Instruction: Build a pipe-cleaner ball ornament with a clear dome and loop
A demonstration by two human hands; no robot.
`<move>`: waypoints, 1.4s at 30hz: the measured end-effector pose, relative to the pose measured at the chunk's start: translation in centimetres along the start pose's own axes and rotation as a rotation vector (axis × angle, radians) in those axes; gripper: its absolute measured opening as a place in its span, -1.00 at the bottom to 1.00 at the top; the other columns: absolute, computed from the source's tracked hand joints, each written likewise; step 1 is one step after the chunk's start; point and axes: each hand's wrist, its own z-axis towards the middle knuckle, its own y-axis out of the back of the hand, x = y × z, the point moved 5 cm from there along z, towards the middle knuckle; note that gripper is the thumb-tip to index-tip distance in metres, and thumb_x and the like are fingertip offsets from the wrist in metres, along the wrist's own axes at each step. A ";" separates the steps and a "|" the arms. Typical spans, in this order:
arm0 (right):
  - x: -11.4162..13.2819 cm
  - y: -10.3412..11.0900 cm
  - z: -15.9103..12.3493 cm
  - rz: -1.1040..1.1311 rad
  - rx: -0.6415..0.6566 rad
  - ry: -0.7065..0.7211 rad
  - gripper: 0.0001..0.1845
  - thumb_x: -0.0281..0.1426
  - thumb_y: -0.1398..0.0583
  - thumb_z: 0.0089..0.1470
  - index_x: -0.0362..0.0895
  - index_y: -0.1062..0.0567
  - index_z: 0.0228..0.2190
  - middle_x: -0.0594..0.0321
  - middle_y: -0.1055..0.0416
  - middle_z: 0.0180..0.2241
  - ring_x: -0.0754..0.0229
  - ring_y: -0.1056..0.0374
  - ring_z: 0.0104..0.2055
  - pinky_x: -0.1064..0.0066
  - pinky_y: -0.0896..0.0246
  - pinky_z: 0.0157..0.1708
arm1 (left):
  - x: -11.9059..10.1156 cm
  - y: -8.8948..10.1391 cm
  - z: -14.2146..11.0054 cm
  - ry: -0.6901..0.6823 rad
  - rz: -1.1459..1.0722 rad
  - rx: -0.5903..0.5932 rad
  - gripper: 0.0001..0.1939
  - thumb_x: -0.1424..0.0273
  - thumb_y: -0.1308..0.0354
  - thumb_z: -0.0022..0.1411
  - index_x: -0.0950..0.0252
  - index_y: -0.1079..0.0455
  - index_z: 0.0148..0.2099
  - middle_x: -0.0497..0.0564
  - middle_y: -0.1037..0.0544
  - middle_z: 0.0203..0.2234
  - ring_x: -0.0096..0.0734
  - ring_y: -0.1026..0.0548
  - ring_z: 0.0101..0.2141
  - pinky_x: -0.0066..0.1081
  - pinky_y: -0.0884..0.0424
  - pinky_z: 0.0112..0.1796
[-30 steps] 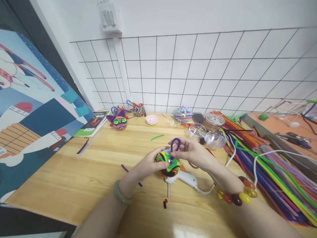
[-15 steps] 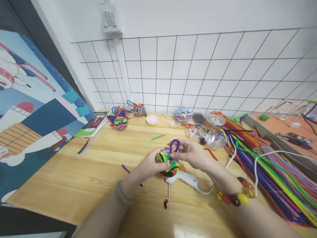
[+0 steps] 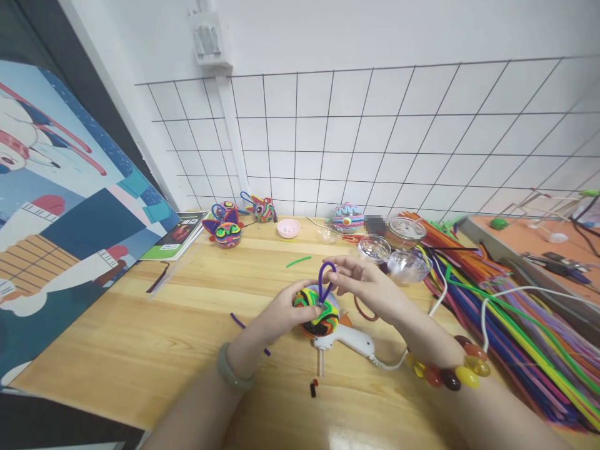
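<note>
Pipe-cleaner ball (image 3: 330, 311), likely light and soft-skinned, sits clasped in the left hand (image 3: 287, 309) by the glue gun (image 3: 354, 340); its sides suit cradling. Whether the right hand (image 3: 368, 286) pinches or just touches the purple loop (image 3: 320, 281), I can't tell.

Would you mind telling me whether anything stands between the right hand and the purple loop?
Nothing visible does: the right hand is right at the purple loop, while the left hand holds the multicolored ball below it.
</note>
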 end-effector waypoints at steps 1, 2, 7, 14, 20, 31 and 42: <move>0.0 -0.1 0.0 0.028 0.013 0.005 -0.61 -0.23 -0.29 -0.01 -0.15 -0.43 -0.15 0.23 -0.44 -0.34 0.26 -0.36 -0.35 0.42 -0.28 -0.38 | 0.0 0.0 0.0 0.000 -0.003 0.001 -0.42 0.39 -0.31 0.00 0.32 -0.31 0.10 0.13 -0.54 -0.06 -0.14 -0.48 -0.06 -0.24 -0.33 -0.03; 0.0 -0.4 0.0 0.067 0.032 0.014 -0.62 -0.24 -0.29 -0.02 -0.15 -0.43 -0.17 0.24 -0.44 -0.34 0.27 -0.37 -0.35 0.43 -0.28 -0.38 | 0.0 0.0 0.0 0.001 -0.005 0.001 -0.43 0.39 -0.31 0.00 0.32 -0.31 0.09 0.12 -0.54 -0.06 -0.15 -0.48 -0.05 -0.25 -0.34 -0.03; -0.3 -1.4 -0.2 0.142 0.107 -0.011 -0.63 -0.28 -0.29 -0.03 -0.13 -0.38 -0.18 0.27 -0.44 -0.35 0.24 -0.39 -0.32 0.35 -0.33 -0.24 | 0.0 0.0 0.1 -0.003 0.009 -0.010 -0.45 0.38 -0.31 0.00 0.32 -0.34 0.07 0.12 -0.54 -0.07 -0.15 -0.48 -0.06 -0.26 -0.35 -0.05; 0.6 0.0 -0.7 -0.347 -0.210 0.240 -0.61 -0.35 -0.24 0.01 -0.10 -0.37 -0.08 0.13 -0.40 -0.19 0.14 -0.36 -0.24 0.24 -0.33 -0.26 | 0.4 0.7 0.4 0.007 -0.051 -0.076 -0.41 0.37 -0.33 -0.04 0.33 -0.34 0.08 0.12 -0.53 -0.12 -0.13 -0.47 -0.09 -0.23 -0.34 -0.06; 2.1 -1.9 -1.8 -0.659 -0.060 0.488 -0.89 -0.45 -0.15 0.15 -0.10 -0.51 -0.32 0.16 -0.44 -0.33 0.14 -0.37 -0.26 0.26 -0.31 -0.23 | 0.3 0.9 0.4 -0.027 -0.145 -0.112 -0.50 0.42 -0.29 -0.03 0.33 -0.37 0.01 0.06 -0.53 -0.19 -0.25 -0.47 -0.16 -0.31 -0.33 -0.10; 2.3 -3.4 -2.4 -0.975 0.037 0.642 -0.70 -0.50 -0.07 0.19 -0.10 -0.51 -0.10 0.05 -0.44 -0.22 0.09 -0.35 -0.21 0.26 -0.33 -0.29 | 0.3 1.0 0.5 -0.001 -0.220 -0.192 -0.46 0.44 -0.29 -0.09 0.31 -0.37 0.02 0.06 -0.54 -0.20 -0.25 -0.47 -0.17 -0.32 -0.34 -0.12; 2.1 -3.3 -2.3 -0.937 0.051 0.659 -0.71 -0.46 -0.05 0.23 -0.15 -0.50 -0.09 0.02 -0.44 -0.22 0.07 -0.33 -0.19 0.22 -0.32 -0.25 | 0.0 0.7 0.1 0.033 -0.255 -0.170 -0.40 0.42 -0.26 -0.02 0.25 -0.31 0.12 0.08 -0.50 -0.03 -0.16 -0.36 0.05 -0.24 -0.26 0.02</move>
